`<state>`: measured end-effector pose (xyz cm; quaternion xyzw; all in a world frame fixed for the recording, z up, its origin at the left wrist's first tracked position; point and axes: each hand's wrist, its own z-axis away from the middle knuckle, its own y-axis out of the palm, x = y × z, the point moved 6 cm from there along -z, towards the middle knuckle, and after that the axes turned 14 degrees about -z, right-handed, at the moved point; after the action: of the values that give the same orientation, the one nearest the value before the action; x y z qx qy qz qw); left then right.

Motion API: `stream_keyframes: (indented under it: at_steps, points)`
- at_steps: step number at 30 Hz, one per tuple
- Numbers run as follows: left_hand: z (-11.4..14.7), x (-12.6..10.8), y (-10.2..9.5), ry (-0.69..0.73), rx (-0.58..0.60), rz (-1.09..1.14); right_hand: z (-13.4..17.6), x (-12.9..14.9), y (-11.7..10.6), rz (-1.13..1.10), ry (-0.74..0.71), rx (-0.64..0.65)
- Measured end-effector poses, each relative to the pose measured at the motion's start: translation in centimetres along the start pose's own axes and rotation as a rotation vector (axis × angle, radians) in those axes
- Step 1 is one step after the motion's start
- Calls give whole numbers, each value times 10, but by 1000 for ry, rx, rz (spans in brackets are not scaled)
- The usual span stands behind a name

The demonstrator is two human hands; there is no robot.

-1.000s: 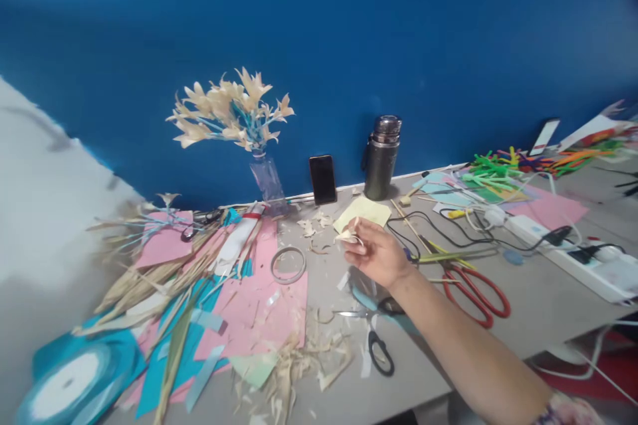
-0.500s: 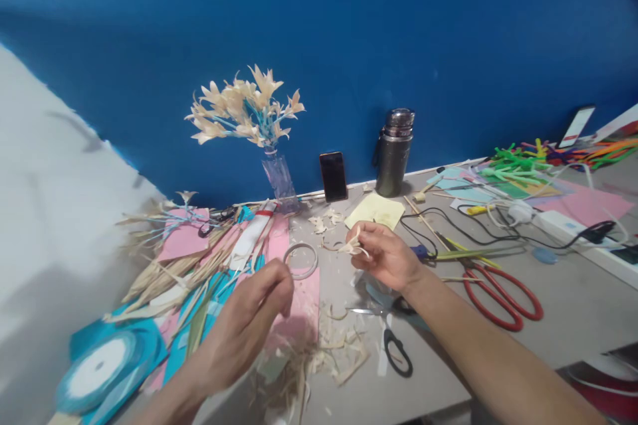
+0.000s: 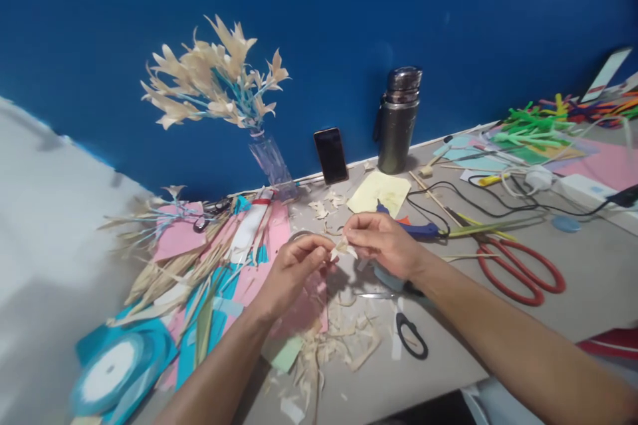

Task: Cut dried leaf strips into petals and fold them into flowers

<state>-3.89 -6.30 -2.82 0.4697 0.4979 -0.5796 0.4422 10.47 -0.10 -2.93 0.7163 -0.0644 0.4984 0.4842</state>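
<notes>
Between my two hands is a small cream-coloured flower (image 3: 343, 250) that looks made of dried husk, with pointed petals. My right hand (image 3: 383, 244) pinches it from the right, thumb and fingers closed. From the left, my left hand (image 3: 300, 270) has its thumb and fingertips closed at a petal's edge. Below them, husk scraps (image 3: 339, 342) lie on pink paper and the table. Black-handled scissors (image 3: 411, 337) rest just right of the scraps, partly hidden near my right wrist. A tape ring (image 3: 300, 235) shows partly behind my left hand.
A vase (image 3: 273, 163) of similar flowers (image 3: 219, 80) stands at the wall, beside a phone (image 3: 331, 155) and a flask (image 3: 400, 121). A blue glue gun (image 3: 419, 231), its cord and red-handled shears (image 3: 523, 272) lie right. Ribbon rolls (image 3: 117, 366) and husk strips (image 3: 159, 279) cover the left.
My left hand has come right and up to the flower, and its fingers have closed at a petal. My right hand still holds the flower. The view has shifted and tilted slightly.
</notes>
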Motion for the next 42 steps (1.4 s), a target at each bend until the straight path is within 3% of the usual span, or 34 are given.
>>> stream_keyframes:
  at_steps: [8,12,17,22,27,33,42]
  points:
    - [-3,15,7,-119,106,186,2,1,1,89,4,-61]
    - [-2,18,12,-148,105,352,-1,-2,-2,43,-12,-76]
    - [-2,22,8,-108,75,433,-3,-7,-7,108,-4,-125]
    - [-3,21,1,-61,-42,472,-1,-11,-7,210,14,-141]
    - [-3,21,8,-89,-103,627,0,-12,-7,294,-5,-143]
    - [-3,27,12,-152,-134,589,1,-16,-5,318,-20,-115]
    - [0,30,16,-206,-127,532,0,-18,-2,177,-1,-90]
